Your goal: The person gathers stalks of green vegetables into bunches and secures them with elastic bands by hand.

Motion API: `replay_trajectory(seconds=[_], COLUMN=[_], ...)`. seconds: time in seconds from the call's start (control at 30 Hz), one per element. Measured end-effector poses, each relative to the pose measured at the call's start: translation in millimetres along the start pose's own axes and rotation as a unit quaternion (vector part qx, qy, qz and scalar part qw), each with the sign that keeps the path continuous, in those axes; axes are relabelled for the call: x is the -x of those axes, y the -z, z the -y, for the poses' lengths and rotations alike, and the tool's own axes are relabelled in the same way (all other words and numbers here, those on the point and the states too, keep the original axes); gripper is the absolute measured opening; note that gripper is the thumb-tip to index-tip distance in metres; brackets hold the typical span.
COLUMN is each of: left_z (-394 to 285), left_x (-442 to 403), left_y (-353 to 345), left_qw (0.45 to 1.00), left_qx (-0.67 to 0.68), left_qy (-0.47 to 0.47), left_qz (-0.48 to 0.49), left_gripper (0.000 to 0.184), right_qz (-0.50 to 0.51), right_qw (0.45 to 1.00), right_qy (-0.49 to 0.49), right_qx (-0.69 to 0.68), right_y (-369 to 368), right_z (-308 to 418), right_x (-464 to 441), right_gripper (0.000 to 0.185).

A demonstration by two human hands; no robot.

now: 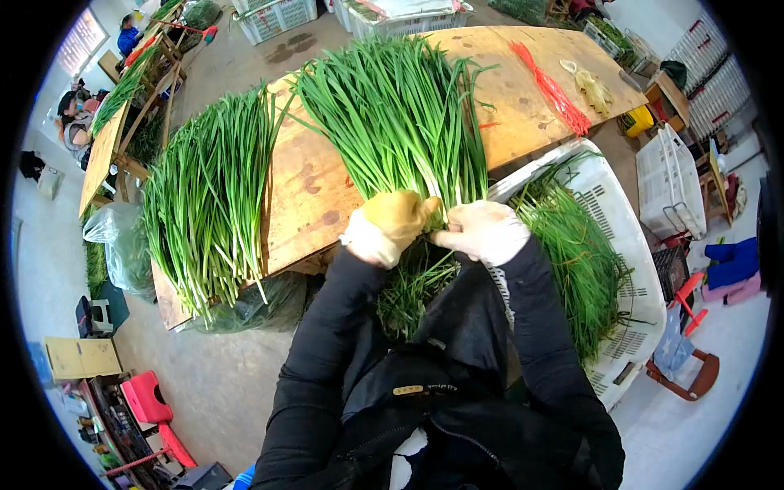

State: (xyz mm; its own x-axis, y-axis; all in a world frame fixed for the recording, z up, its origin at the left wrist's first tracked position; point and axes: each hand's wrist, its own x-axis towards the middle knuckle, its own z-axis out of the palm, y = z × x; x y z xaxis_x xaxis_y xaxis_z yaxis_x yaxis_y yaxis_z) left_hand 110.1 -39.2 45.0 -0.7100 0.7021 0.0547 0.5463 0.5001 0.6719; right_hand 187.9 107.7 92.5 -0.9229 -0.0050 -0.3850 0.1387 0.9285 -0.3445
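A large pile of green garlic chives [400, 114] lies on the wooden table [310, 184], its pale stem ends toward me. At those ends my left hand [392, 224], in a yellowed glove, is closed with its fingers around stems. My right hand [482, 231], in a whitish glove, is closed close beside it, with thumb and fingers pinched at the stem ends; what exactly is between them is hidden. A second pile of garlic chives [214, 196] rests at the table's left end, its stems hanging over the edge.
Red plastic ties [551, 90] and a pair of gloves [586, 86] lie on the table's right part. At my right stands a white crate [645, 286] with loose chives [572, 261]. Trimmings [415, 290] are below my hands. People sit at another table [106, 163] at far left.
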Motion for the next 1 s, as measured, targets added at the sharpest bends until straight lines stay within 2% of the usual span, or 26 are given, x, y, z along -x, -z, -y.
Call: replay_trajectory(seconds=[0.03,0.1,0.17,0.23,0.27,0.3,0.37,0.4,0.43,0.5,0.57,0.6,0.63,0.77,0.83,0.9,0.97,1.0], left_z=[2,47,81,100,99,101,68,59,51,27,19,17,17,26,23,21,19,19], left_x=[7,16,34,43,35,31,9,-1,-12,-31,-43,-47,-50,-51,-51,-52,-51,-50], left_y=[9,3,13,23,33,17,-11,-15,-18,-24,-37,-40,-45,-55,-56,-57,-56,-55], left_qw=[0.999,0.993,0.99,0.933,0.952,0.929,0.894,0.928,0.954,0.953,0.955,0.954,0.954,0.948,0.943,0.944,0.946,0.948], left_qx=[0.039,-0.117,0.087,0.285,0.185,0.168,0.248,0.177,0.104,0.075,0.011,-0.007,-0.025,-0.036,-0.026,-0.025,-0.03,-0.023], left_qy=[0.006,0.029,0.017,0.0,0.102,0.086,0.008,0.037,0.066,0.153,0.161,0.163,0.166,0.133,0.128,0.14,0.149,0.153], left_qz=[0.021,0.004,-0.109,-0.22,-0.22,-0.318,-0.372,-0.325,-0.274,-0.249,-0.25,-0.252,-0.25,-0.288,-0.305,-0.297,-0.285,-0.277], left_gripper=[0.036,0.03,0.024,0.026,0.027,0.039,0.071,0.081,0.091,0.094,0.092,0.09,0.089,0.082,0.076,0.074,0.074,0.075], right_qz=[0.048,0.05,0.015,-0.035,-0.148,-0.26,-0.392,-0.34,-0.343,-0.303,-0.221,-0.175,-0.201,-0.165,-0.231,-0.253,-0.218,-0.285], right_qw=[0.994,0.989,0.975,0.891,0.879,0.856,0.852,0.879,0.868,0.892,0.929,0.948,0.952,0.963,0.944,0.938,0.938,0.934], right_qy=[-0.041,-0.031,0.011,-0.015,-0.027,-0.038,-0.091,-0.149,-0.147,-0.14,-0.127,-0.106,-0.087,-0.132,-0.076,-0.083,-0.108,-0.082], right_qx=[-0.091,-0.133,-0.223,-0.452,-0.452,-0.445,-0.334,-0.3,-0.327,-0.306,-0.268,-0.245,-0.212,-0.169,-0.221,-0.22,-0.248,-0.2], right_y=[14,24,18,14,0,-17,-41,-42,-49,-39,-26,-27,-30,-25,-33,-41,-37,-40], right_z=[3,-15,-54,-95,-125,-150,-169,-162,-159,-113,-77,-80,-74,-37,-35,-37,-35,-31], right_x=[10,15,9,-11,-34,-63,-114,-132,-152,-139,-123,-130,-130,-119,-122,-128,-123,-127], right_gripper=[0.043,0.044,0.04,0.039,0.042,0.046,0.063,0.079,0.094,0.1,0.111,0.111,0.108,0.1,0.097,0.091,0.09,0.089])
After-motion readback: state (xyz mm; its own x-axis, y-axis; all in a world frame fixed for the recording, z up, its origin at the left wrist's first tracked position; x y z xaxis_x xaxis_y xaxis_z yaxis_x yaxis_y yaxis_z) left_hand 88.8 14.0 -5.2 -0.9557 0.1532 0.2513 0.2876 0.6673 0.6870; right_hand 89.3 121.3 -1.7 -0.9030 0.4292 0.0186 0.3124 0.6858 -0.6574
